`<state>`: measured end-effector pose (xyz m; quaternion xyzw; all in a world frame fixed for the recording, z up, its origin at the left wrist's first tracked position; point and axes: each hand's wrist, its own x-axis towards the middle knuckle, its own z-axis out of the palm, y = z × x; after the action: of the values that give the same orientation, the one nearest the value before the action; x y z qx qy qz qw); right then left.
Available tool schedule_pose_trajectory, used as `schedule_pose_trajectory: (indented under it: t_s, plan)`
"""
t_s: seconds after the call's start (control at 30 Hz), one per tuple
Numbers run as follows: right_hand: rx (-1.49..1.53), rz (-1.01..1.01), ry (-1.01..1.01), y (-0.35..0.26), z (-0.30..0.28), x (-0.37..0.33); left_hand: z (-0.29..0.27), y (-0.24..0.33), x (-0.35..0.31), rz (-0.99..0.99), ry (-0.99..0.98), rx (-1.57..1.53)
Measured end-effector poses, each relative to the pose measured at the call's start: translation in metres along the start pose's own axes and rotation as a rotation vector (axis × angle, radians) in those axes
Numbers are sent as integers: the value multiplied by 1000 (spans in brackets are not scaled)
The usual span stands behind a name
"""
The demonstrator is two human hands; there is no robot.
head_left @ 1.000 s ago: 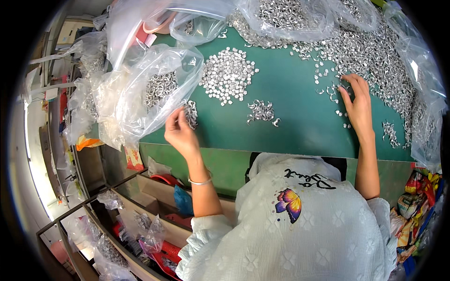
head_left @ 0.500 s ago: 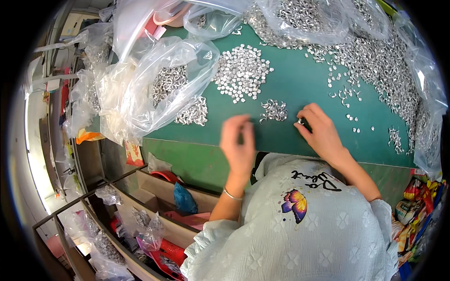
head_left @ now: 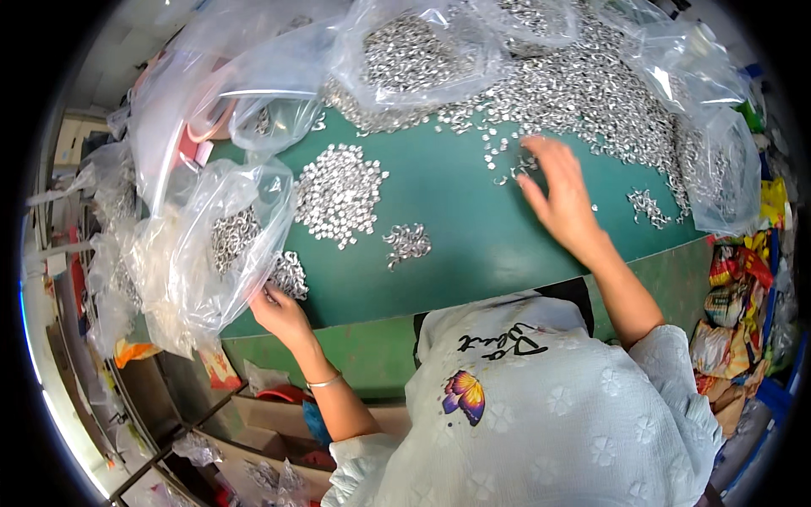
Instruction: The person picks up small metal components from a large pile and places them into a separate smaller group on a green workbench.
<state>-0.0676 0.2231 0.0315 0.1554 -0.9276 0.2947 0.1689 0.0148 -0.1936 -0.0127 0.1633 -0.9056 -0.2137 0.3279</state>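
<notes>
My left hand (head_left: 283, 314) is at the front left of the green table, its curled fingers at the near edge of a small heap of curved silver metal pieces (head_left: 289, 275). What lies between those fingertips is hidden. Beside it stands a clear plastic bag (head_left: 190, 287) with more curved pieces inside. Farther right, my right hand (head_left: 559, 198) reaches over the table, thumb and fingers apart, close to some loose silver pieces (head_left: 500, 156). Between the hands lie a small cluster of curved pieces (head_left: 407, 242) and a wider spread of small silver pieces (head_left: 340, 194).
A large mound of silver pieces (head_left: 583, 93) covers the back right, with clear bags (head_left: 414, 63) on it. A small group of pieces (head_left: 648, 208) lies at the right. Below the table's left side is a partitioned wooden shelf (head_left: 262, 422). Colourful packages (head_left: 722, 304) stand at right.
My left hand has moved left to the heap beside the bag. My right hand has reached farther away toward the loose pieces and its fingers have spread. The view has shifted right.
</notes>
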Motion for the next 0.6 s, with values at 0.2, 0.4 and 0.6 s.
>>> schedule_pose_trajectory:
  t_s: [0.2, 0.4, 0.6]
  plan:
    - [-128, -14, -235, 25, 4, -19, 15, 1, 6, 55, -155, 166]
    - [1, 153, -86, 39, -35, -33, 12, 98, -12, 296, -37, -19]
    - [-69, -23, -97, 28, -22, -38, 87, 238, -52, 396, -748, -501]
